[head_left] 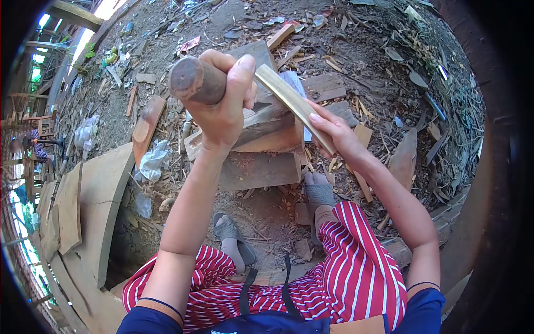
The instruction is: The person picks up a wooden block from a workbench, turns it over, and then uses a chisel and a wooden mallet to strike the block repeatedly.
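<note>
My left hand (228, 106) is closed round a thick, dark wooden handle (196, 82), whose round end points up toward the camera. Whatever is at the handle's far end is hidden behind the hand. In my right hand (336, 131) is a narrow, pale wooden strip (289, 100), gripped near its lower end and slanting up to the left. The strip's upper end is close to my left hand. Below and between the hands lies a rough wooden block (267, 131), with a flat board (258, 170) in front of it.
Large planks (100, 195) lean at the left. Wood scraps, a long offcut (148, 125), a plastic bag (154, 160) and leaves litter the dirt. My sandalled feet stand near the block. A dark post (500, 167) rises at the right edge.
</note>
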The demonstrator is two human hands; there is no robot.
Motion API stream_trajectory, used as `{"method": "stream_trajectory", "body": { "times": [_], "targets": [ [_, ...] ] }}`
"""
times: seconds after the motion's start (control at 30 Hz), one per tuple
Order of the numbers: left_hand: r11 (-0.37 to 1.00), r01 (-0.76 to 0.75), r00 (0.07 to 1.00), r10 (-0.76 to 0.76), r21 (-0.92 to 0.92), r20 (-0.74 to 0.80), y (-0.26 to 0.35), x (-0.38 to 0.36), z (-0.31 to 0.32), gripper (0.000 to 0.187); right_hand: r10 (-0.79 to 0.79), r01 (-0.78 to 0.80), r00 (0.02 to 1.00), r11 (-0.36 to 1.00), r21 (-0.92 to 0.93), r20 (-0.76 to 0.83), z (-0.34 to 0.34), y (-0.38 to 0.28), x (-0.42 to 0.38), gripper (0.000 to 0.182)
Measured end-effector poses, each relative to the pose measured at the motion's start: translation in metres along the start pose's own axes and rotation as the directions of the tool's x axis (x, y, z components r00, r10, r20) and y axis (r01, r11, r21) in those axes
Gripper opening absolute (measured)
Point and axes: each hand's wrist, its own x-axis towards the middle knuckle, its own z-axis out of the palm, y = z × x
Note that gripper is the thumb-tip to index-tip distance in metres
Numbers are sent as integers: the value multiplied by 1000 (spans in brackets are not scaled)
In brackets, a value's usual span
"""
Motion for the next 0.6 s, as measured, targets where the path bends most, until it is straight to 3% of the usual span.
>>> {"method": "stream_trajectory", "body": {
  "times": [0.2, 0.3, 0.53, 0.6],
  "targets": [
    [996, 51, 999, -52, 75, 10, 2, 1, 3, 16, -17, 17, 1000, 1000, -2, -19, -2, 3, 2, 56],
    [999, 49, 999, -49, -16, -6, 0, 3, 4, 20, -19, 19, 1000, 1000, -3, 8, -4, 4, 3, 56],
    [999, 53, 998, -54, 12, 44, 1, 8, 0, 22, -29, 29, 999, 1000, -2, 22, -4, 3, 2, 56],
    [991, 70, 995, -77, 113, 61, 3, 7, 0, 14, -32, 32, 999, 999, 4, 27, -5, 5, 2, 57]
  ]
}}
